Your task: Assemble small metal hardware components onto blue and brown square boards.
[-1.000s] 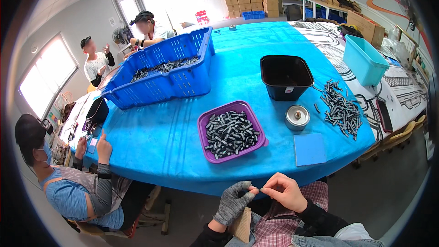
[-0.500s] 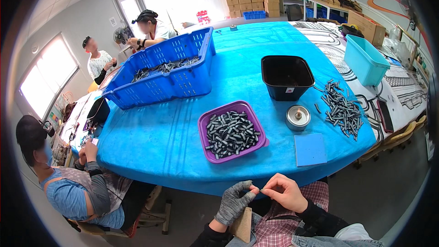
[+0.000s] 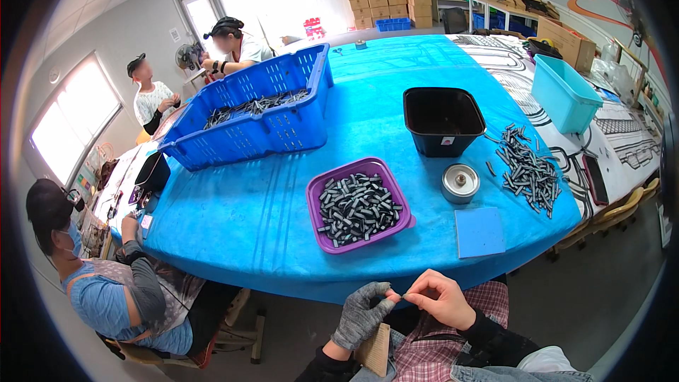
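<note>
Head view, looking down over a table under a blue cloth. Nearest the wearer sits a purple tray, shallow and square, holding a loose heap of short dark parts with pale bands. Behind it on the right, a black tub; its inside is dark and its contents cannot be made out. To the left, a large blue slotted crate with a layer of similar dark parts along its bottom. A teal bin stands at the far right edge, contents not visible. Between tub and table edge: a small round metal tin, a flat blue pad, and a loose pile of dark parts lying straight on the cloth. Below the table edge, over the lap, the left hand wears a grey knit glove, its fingers curled close with thumb and forefinger pinched together. The right hand is bare, its fingertips pinched narrow. The two pinches meet on a tiny thin piece, held between both hands just off the table's front edge; it shows only as a pale sliver, too small to tell its form. A tan card-like piece sits by the left wrist. A person in a blue apron sits at the left; two more stand beyond the crate.
</note>
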A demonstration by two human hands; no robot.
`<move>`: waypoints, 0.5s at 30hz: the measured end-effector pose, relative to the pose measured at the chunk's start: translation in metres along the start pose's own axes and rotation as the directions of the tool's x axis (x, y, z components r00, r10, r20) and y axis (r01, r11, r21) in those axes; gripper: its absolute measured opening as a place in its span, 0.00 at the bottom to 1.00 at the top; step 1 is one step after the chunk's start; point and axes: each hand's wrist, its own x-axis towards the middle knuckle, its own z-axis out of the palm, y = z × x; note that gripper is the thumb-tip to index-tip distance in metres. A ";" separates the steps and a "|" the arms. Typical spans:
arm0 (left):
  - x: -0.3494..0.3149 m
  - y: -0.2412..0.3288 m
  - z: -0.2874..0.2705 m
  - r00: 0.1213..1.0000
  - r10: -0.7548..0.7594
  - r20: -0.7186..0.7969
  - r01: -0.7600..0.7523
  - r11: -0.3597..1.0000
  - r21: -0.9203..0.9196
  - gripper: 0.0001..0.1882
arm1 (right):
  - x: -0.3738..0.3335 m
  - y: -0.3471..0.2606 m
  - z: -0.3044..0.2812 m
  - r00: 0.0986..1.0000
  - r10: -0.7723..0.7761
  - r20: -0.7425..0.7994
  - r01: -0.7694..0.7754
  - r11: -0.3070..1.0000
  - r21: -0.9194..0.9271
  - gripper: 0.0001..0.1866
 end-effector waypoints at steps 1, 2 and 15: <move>0.000 0.000 0.000 1.000 0.022 0.000 -0.022 1.000 0.001 0.09 | 0.000 0.000 0.000 1.000 0.003 0.001 -0.003 1.000 -0.001 0.04; 0.000 0.000 0.000 1.000 0.023 0.000 -0.023 1.000 0.001 0.09 | 0.000 -0.001 0.000 1.000 0.003 0.000 -0.003 1.000 -0.001 0.04; -0.005 0.050 -0.023 0.984 -0.054 0.171 0.134 0.855 -0.501 0.20 | -0.002 -0.004 -0.002 1.000 0.018 0.003 -0.018 1.000 -0.010 0.05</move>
